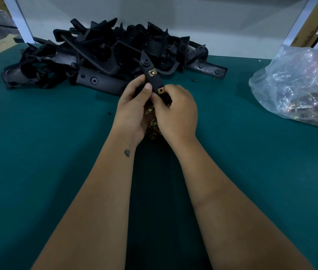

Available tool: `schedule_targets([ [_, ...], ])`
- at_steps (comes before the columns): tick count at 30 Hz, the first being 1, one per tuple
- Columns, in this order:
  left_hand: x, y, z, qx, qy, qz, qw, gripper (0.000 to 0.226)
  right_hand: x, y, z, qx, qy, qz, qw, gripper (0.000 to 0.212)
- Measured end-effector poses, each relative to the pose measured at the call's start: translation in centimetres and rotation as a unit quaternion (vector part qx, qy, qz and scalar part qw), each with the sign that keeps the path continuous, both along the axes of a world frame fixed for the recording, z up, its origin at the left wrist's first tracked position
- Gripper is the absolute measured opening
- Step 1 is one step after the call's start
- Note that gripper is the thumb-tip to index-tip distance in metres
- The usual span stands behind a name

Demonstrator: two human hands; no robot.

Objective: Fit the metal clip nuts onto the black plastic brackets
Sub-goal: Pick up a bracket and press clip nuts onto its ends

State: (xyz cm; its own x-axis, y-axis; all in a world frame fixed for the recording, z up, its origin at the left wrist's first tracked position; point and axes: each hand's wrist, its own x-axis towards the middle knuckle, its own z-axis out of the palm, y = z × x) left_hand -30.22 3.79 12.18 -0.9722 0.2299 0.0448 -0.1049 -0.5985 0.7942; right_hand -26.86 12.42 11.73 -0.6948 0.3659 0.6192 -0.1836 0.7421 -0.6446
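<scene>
Holding one black plastic bracket (pixel 151 75) upright above mid-worktop (pixel 37 152), left hand (pixel 132 112) wrapped round its lower part, right hand (pixel 175 114) pinching a brass clip nut (pixel 161 90) on its edge; second clip nut (pixel 151 72) seated higher up. Loose nuts (pixel 151 127) beneath both hands, bracket pile (pixel 105 55) along far edge, plastic bag (pixel 300 84) at right edge.

Hands: two, left (pixel 132 110) and right (pixel 175 112). One bracket (pixel 151 78) held up, two clip nuts fitted: upper (pixel 151 72), lower (pixel 161 90). One far bracket pile (pixel 103 55) (tangled, uncountable). Two stray nuts (pixel 194 80) (pixel 214 78). One clear bag (pixel 298 84) right. One nut heap (pixel 152 131), mostly hidden.
</scene>
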Motion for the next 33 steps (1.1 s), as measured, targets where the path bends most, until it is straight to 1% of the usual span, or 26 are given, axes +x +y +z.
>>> schedule_targets([
  [6,0.02,0.00,0.03,-0.015,-0.007,0.007,1.000,0.029,-0.11,0.00,-0.11,0.009,-0.005,-0.001,1.000,0.027],
  [10,-0.09,-0.17,-0.03,-0.021,-0.013,0.005,1.000,0.024,-0.19,-0.23,-0.13,-0.018,-0.014,0.010,1.000,0.015],
  [12,-0.02,-0.13,-0.04,-0.042,-0.002,-0.002,0.999,0.025,-0.21,-0.25,-0.09,-0.032,-0.008,0.016,0.999,0.033],
  [13,0.02,-0.09,-0.04,-0.046,0.002,-0.004,0.999,0.023,-0.21,-0.18,-0.08,-0.035,-0.002,0.014,0.999,0.039],
  [14,0.07,-0.09,-0.03,-0.047,0.006,-0.008,0.999,0.023,-0.21,-0.11,-0.07,-0.035,0.005,0.011,0.999,0.041],
  [18,0.17,-0.07,0.10,-0.057,0.007,-0.011,0.998,0.023,-0.12,-0.14,0.16,-0.014,0.017,0.018,1.000,0.028],
  [20,0.24,-0.08,0.18,-0.052,-0.008,-0.015,0.999,0.027,-0.21,-0.29,0.46,-0.015,0.027,0.022,0.999,0.026],
  [22,0.34,-0.05,0.30,-0.044,-0.018,-0.027,0.998,0.033,-0.25,-0.36,0.70,-0.022,0.030,0.030,0.999,0.028],
  [25,0.48,-0.03,0.43,-0.031,-0.024,-0.039,0.998,0.034,-0.16,-0.53,0.51,-0.032,0.030,0.041,0.998,0.029],
  [29,0.30,-0.20,0.34,0.036,-0.034,-0.030,0.998,0.031,-0.30,-0.50,-0.04,-0.073,0.042,0.002,0.996,0.038],
  [31,0.17,-0.27,0.28,0.045,-0.035,-0.025,0.998,0.032,-0.32,-0.43,-0.07,-0.058,0.056,-0.015,0.997,0.035],
  [33,0.11,-0.21,0.17,0.031,-0.021,-0.028,0.999,0.032,-0.25,-0.56,0.02,-0.037,0.074,-0.014,0.996,0.028],
])
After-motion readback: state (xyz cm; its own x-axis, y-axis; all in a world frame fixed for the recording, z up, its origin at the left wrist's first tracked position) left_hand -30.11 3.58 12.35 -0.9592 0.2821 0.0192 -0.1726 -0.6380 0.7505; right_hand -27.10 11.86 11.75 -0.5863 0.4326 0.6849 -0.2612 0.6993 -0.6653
